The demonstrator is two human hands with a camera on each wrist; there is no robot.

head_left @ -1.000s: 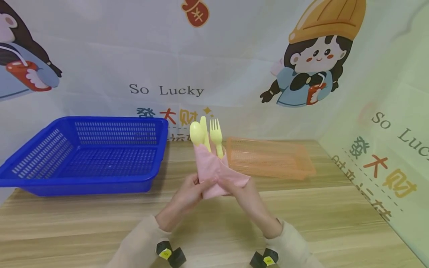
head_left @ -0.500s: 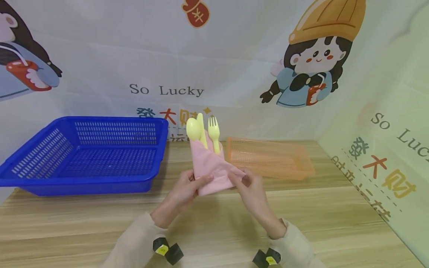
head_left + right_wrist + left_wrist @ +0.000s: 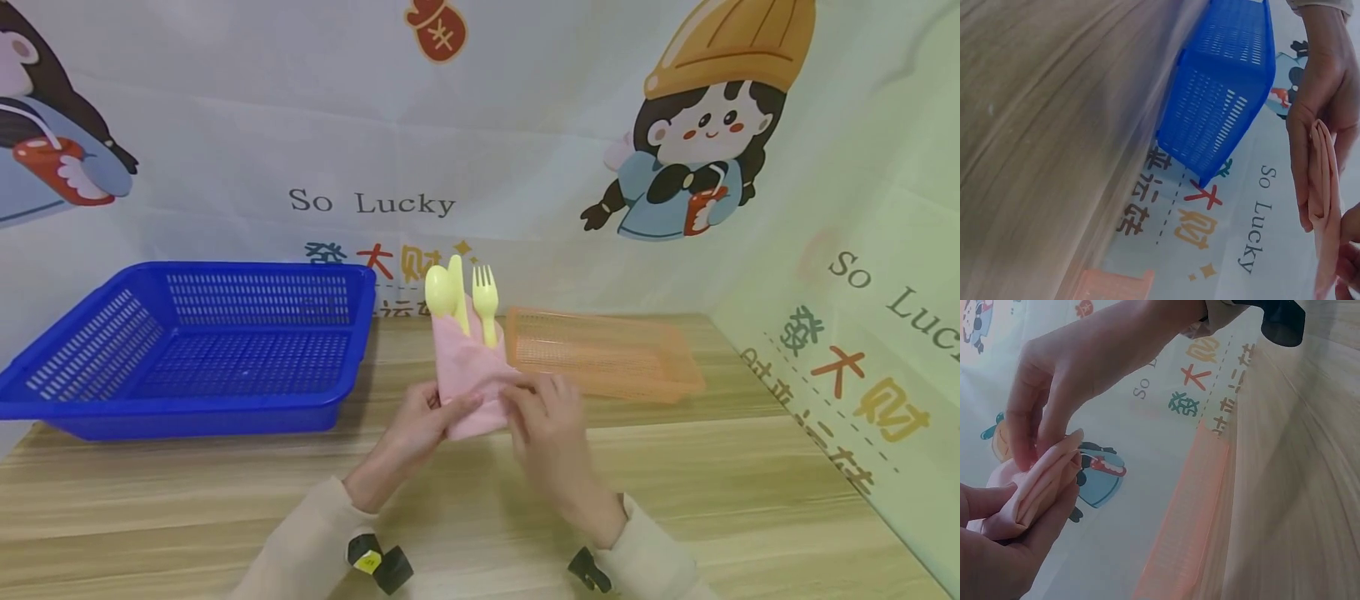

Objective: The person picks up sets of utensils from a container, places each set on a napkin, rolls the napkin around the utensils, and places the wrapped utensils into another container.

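A pink napkin is wrapped round three pale yellow plastic pieces of cutlery, raised over the table. Out of its top stick a spoon, a knife and a fork; their handles are hidden inside. My left hand grips the lower left of the bundle, thumb across the front and fingers behind. At the lower right, my right hand pinches the napkin's folded edge, its fingertips on the front layer. In the left wrist view, the stacked folds of the napkin show between both hands.
A blue plastic basket stands at the left of the wooden table. Behind the right hand, a shallow orange mesh basket sits near the back edge. A printed cloth hangs behind the table.
The right hand has drawn the napkin's loose corner from the right in across the front; that corner no longer sticks out. The left hand keeps its grip, and the bundle has shifted slightly.
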